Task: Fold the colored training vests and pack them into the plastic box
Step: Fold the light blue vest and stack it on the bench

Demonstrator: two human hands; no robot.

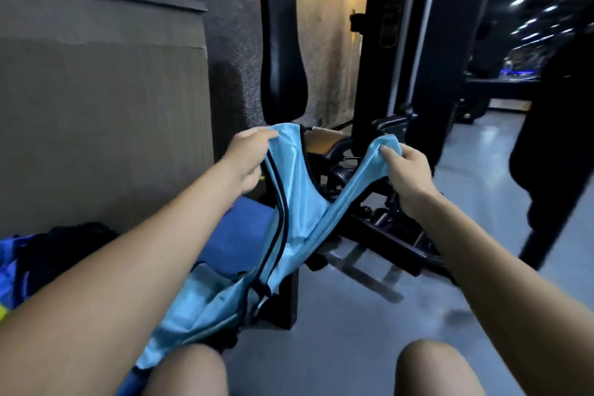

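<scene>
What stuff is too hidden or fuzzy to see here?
Head view only:
- Plastic box: not in view at all.
- Bottom of the blue vest: hidden behind the left arm and knee.
- Pile of clothes at the left edge: cut off and dark, colors unclear.
- Left hand and right hand: fingertips tucked in cloth.
- Far room: blurred.

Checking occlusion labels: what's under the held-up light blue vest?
Under the light blue vest, pinched by the left hand and right hand, a blue pad and part of a black machine frame show. Whatever its lower folds cover stays hidden.
</scene>
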